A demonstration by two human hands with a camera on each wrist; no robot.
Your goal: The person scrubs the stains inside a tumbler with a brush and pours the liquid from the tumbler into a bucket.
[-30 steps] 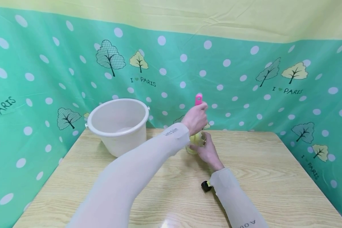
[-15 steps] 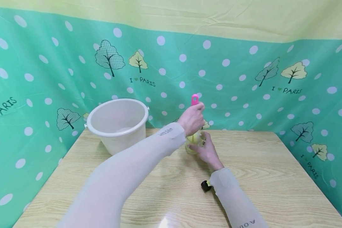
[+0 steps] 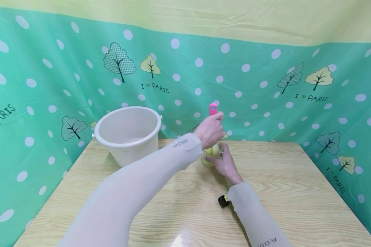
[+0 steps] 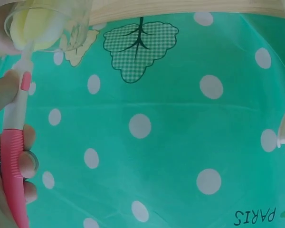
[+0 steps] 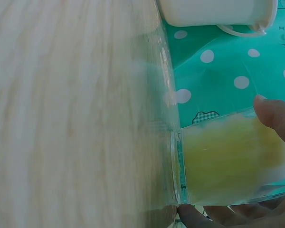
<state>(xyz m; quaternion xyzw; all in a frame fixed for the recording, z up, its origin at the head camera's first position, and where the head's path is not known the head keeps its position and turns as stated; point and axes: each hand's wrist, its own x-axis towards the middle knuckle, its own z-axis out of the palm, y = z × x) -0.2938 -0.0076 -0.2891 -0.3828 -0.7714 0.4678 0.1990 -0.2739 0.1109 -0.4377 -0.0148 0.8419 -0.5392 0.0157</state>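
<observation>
My left hand (image 3: 209, 131) grips the pink and white handle (image 4: 15, 114) of a cup brush, its fingers curled round it. The pink end with a hanging hole sticks up above the fist in the head view. Down inside a clear glass (image 5: 180, 166) sits the brush's yellow and white sponge head (image 5: 228, 159). My right hand (image 3: 225, 166) holds this glass near the back of the table, thumb on one side and fingers on the other. The glass stands upright, its base at the wooden tabletop in the right wrist view.
A large white bucket (image 3: 128, 144) stands at the back left of the wooden table (image 3: 266, 192). Behind the table hangs a green dotted curtain (image 3: 250, 103) with printed trees. A small black object (image 3: 223, 201) is by the right wrist.
My left hand and the brush handle have shifted left, then slightly back to the right. The right hand keeps the glass in the same spot.
</observation>
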